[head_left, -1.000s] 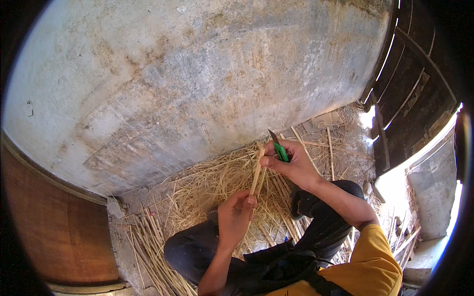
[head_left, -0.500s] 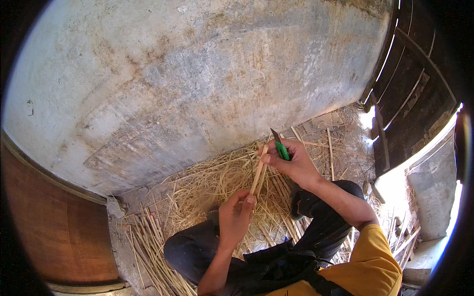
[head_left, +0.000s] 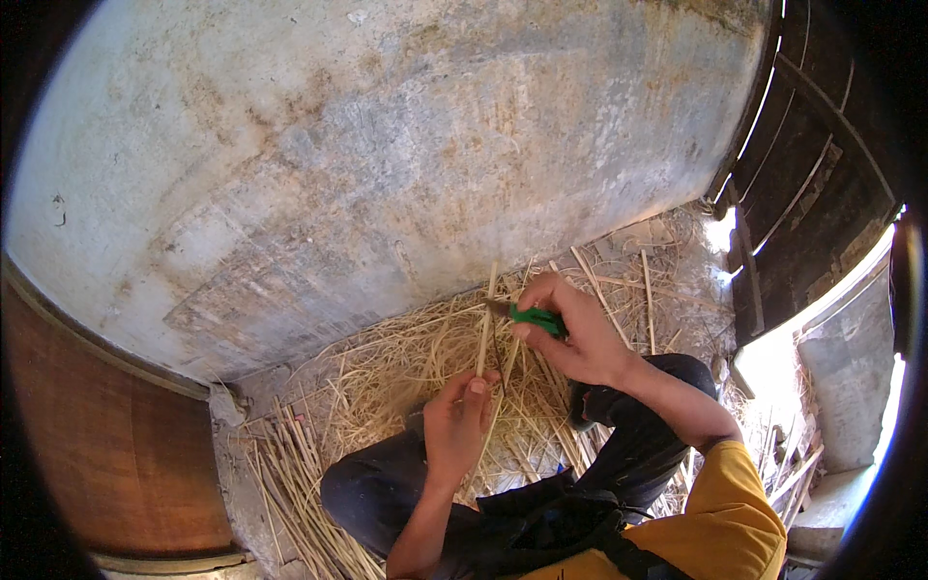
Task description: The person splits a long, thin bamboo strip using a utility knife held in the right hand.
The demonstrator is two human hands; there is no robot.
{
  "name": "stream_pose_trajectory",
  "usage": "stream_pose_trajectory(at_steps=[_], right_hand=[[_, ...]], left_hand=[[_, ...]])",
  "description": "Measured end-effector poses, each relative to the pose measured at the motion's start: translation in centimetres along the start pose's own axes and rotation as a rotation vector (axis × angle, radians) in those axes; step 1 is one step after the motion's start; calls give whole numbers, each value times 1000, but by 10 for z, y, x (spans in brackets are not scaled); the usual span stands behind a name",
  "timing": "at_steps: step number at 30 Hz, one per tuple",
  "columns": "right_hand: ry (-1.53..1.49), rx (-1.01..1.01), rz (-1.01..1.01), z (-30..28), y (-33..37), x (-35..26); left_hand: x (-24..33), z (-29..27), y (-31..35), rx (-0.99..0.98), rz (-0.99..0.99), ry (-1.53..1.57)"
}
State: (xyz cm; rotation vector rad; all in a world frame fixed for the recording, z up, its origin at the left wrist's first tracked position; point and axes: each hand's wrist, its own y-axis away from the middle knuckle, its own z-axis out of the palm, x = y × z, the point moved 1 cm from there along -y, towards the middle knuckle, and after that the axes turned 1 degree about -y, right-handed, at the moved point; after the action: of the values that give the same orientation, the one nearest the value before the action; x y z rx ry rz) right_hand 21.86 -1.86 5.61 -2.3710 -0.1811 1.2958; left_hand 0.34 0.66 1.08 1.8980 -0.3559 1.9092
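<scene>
A thin pale bamboo strip (head_left: 486,333) stands nearly upright in the picture, its lower part pinched between the thumb and fingers of my left hand (head_left: 456,420). My right hand (head_left: 580,333) is closed round a green utility knife (head_left: 539,319). The knife's dark blade (head_left: 499,308) points left and meets or crosses the strip above my left hand; I cannot tell whether it cuts in. A narrow dark-edged length also runs down beside my left fingers.
Curly shavings (head_left: 396,362) cover the ground between my legs and the stained wall (head_left: 387,193). A bundle of long thin sticks (head_left: 309,483) lies by my left knee. A brown wooden panel (head_left: 116,445) stands at the left, dark boards (head_left: 812,184) at the right.
My right hand has let go of the strip's upper end and swung the knife from pointing up to pointing left, against the strip. The strip now stands more upright, and my left hand has shifted slightly left.
</scene>
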Motion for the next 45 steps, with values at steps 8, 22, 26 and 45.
stream_pose_trajectory(at_steps=[8, 22, 26, 45], right_hand=[[234, -27, -288, 13, 4, -3], [290, -17, -382, 27, 11, -4], [267, -10, -366, 28, 12, -2], [386, 17, -377, 36, 18, -3]], left_hand=[[-3, 0, -2, 35, 31, 67], [-5, 1, -3, 114, 66, 56], [-4, 2, -4, 108, 78, 17], [-3, 3, -1, 214, 312, -381]])
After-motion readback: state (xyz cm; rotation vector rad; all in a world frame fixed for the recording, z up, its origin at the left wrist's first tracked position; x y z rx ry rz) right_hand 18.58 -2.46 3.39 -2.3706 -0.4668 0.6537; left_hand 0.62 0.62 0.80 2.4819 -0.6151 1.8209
